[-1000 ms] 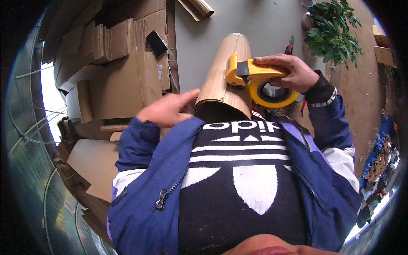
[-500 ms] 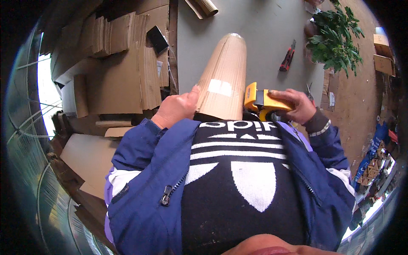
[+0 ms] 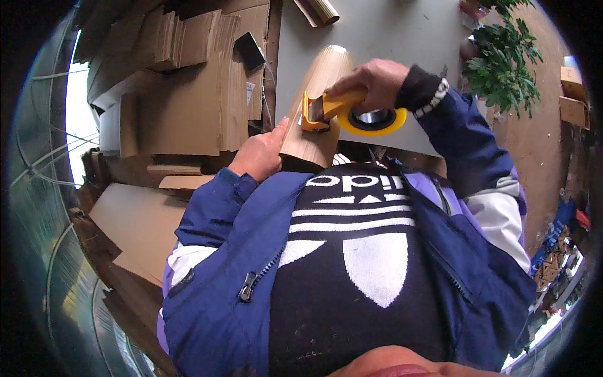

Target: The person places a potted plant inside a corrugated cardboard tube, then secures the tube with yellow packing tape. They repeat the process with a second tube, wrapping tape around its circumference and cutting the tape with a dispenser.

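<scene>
A tapered tube of rolled brown corrugated cardboard (image 3: pixel 306 137) lies on the grey tabletop, its narrower end pointing away from me. My left hand (image 3: pixel 259 156) grips its near left edge, fingers along the side and partly out of sight. My right hand (image 3: pixel 381 80) is closed round the handle of a yellow tape dispenser (image 3: pixel 344 100). The dispenser's head rests over the middle of the tube. Below the handle hangs its roll of tape (image 3: pixel 375 120), with a yellow rim. The white patch on the tube is mostly covered by the dispenser.
Stacked flat cardboard (image 3: pixel 182 116) fills the left side, with a dark phone-like slab (image 3: pixel 250 51) on it. Another rolled cardboard piece (image 3: pixel 318 11) lies at the far edge of the grey tabletop (image 3: pixel 402 31). A leafy green plant (image 3: pixel 502 66) stands at the right.
My right hand has carried the tape dispenser up and left from beside the tube onto it. My left hand keeps its hold on the tube's edge. The red cutter is now hidden behind my right arm.
</scene>
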Motion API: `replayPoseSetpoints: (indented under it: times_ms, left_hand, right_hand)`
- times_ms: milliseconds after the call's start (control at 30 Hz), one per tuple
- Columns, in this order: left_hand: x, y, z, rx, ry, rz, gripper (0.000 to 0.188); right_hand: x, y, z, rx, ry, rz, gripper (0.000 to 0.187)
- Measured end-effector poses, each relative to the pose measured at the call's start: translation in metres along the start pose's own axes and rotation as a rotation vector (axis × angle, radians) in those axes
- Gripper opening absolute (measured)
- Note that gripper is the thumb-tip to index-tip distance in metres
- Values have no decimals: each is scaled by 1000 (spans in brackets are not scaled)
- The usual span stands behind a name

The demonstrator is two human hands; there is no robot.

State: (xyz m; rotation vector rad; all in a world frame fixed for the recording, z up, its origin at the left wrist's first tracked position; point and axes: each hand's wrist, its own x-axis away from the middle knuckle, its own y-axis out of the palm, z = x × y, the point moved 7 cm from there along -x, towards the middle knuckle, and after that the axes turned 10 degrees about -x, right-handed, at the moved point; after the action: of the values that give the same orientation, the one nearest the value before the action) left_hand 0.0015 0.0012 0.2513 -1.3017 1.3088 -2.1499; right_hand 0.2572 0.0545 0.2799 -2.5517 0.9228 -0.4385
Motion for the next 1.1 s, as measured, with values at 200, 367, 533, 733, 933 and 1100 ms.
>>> replayPoseSetpoints:
  times_ms: [200, 367, 533, 733, 933, 1100]
  left_hand:
    - [18, 22, -10, 289, -65, 151, 76]
    - [25, 37, -34, 904, -77, 255, 71]
    - [25, 64, -22, 1652, -286, 52, 75]
    - [23, 17, -16, 491, -122, 291, 81]
    - [23, 19, -19, 211, -8, 279, 83]
    - [21, 33, -21, 304, -51, 255, 93]
  right_hand:
    - [75, 55, 20, -117, 232, 196, 59]
    - [40, 45, 36, -64, 110, 196, 54]
    - [-43, -7, 34, -161, 25, 22, 59]
    - [-67, 6, 18, -42, 6, -131, 55]
    - [0, 20, 22, 61, 137, -106, 53]
    - [3, 29, 31, 160, 328, -236, 53]
